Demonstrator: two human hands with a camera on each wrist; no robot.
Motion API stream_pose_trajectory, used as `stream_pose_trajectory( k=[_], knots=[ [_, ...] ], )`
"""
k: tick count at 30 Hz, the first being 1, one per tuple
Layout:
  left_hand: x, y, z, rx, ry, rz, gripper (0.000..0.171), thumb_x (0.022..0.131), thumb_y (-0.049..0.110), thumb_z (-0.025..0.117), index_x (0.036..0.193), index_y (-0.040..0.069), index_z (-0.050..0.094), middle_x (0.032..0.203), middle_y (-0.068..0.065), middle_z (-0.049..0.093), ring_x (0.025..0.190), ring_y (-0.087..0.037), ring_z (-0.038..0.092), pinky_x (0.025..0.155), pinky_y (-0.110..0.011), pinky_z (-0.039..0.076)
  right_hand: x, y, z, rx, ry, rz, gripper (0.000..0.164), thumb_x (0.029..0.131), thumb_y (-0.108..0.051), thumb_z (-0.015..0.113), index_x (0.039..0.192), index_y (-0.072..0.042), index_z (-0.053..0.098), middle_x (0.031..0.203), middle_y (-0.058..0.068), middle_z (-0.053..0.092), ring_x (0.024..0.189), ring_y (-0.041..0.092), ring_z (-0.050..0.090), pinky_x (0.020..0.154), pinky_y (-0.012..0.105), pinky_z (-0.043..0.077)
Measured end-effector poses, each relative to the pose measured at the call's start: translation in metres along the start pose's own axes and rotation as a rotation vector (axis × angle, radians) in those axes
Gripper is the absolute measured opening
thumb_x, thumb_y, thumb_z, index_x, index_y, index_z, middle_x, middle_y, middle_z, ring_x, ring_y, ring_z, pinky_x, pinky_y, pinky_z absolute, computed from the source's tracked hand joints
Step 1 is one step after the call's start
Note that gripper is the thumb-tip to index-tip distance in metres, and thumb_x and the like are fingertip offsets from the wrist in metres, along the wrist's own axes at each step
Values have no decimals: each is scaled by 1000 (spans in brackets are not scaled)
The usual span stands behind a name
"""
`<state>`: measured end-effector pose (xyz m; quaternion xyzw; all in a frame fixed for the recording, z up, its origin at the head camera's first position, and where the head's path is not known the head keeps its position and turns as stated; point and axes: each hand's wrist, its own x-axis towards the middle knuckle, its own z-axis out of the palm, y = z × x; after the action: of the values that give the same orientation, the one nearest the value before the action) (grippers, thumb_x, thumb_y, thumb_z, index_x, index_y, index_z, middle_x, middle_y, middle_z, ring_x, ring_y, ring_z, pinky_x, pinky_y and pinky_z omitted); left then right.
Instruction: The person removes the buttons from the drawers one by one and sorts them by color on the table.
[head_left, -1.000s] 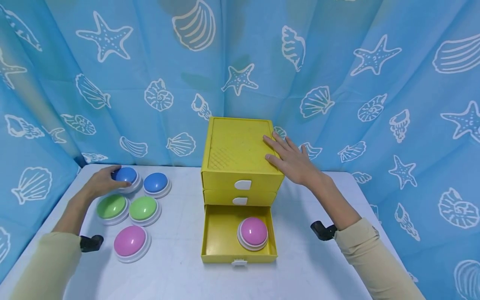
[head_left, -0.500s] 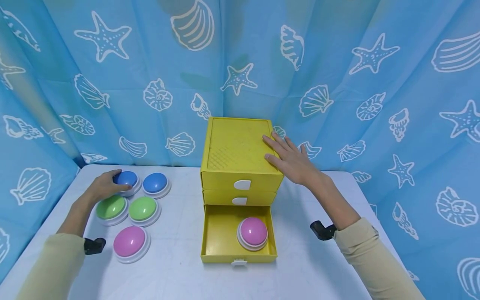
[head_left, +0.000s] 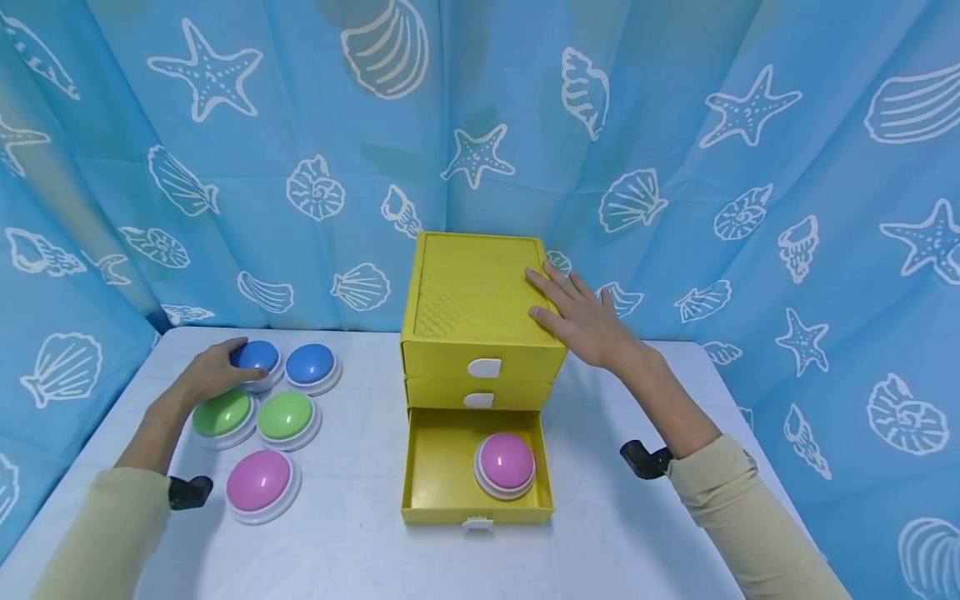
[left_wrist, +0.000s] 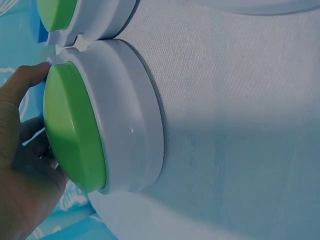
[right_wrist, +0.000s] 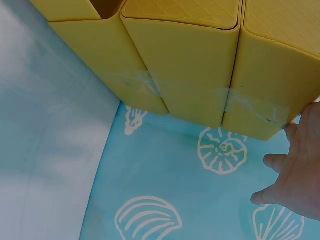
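My left hand (head_left: 206, 372) grips a blue domed push button (head_left: 255, 356) with a white base, thumb and fingers on either side of its dome. It is the far-left one of the group on the table. In the left wrist view a green push button (left_wrist: 72, 125) stands in front of that hand and hides most of the blue one. With fingers spread, my right hand (head_left: 588, 325) rests on the top right edge of a yellow drawer unit (head_left: 480, 287). The unit's bottom drawer (head_left: 441, 475) is pulled out, and a pink push button (head_left: 507, 461) sits in its right half.
Beside the held button stands a second blue one (head_left: 311, 364). Nearer are two green buttons, the right one (head_left: 286, 416) next to the left, and a pink button (head_left: 258, 481). Behind the white table (head_left: 360, 550) hangs a blue shell-patterned curtain (head_left: 315, 100).
My left hand has shifted slightly right around the blue push button. The right hand stays on the drawer unit, and the drawer with its pink button has not moved.
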<state>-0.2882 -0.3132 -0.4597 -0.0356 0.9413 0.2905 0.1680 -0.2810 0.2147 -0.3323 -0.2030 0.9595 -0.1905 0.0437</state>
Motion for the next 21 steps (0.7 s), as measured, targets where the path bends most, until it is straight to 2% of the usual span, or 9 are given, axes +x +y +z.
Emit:
stream_pose_trajectory(
  k=[7,14,17,21],
  knots=[
    [-3,2,0,-5,-3,-4,97,83,45,62,142,-8,6,138,-40,11,123,-58,12,95,-68,21,0,0,0,-7,-5,1,60,92,-61,24,146,-38,9,152,-9,-2,138,29,-6,101,62,-13],
    [-6,2,0,17,6,34,96,84,48,59,144,-4,6,138,-40,10,124,-58,10,93,-70,20,2,1,0,-6,-8,-6,60,93,-60,23,146,-37,9,153,-8,-3,137,30,-7,100,63,-14],
    [-13,4,1,12,46,63,94,84,47,60,144,-3,7,139,-39,11,124,-57,10,92,-71,20,1,1,-1,-9,-6,-4,60,92,-61,24,146,-38,9,153,-8,-2,138,30,-6,100,63,-13],
    [-21,6,1,-17,159,115,88,85,44,60,144,-3,14,140,-37,14,125,-55,12,91,-71,22,0,0,-1,-9,-4,-4,60,92,-61,24,146,-38,9,152,-9,-2,138,29,-6,101,63,-11]
  ],
)
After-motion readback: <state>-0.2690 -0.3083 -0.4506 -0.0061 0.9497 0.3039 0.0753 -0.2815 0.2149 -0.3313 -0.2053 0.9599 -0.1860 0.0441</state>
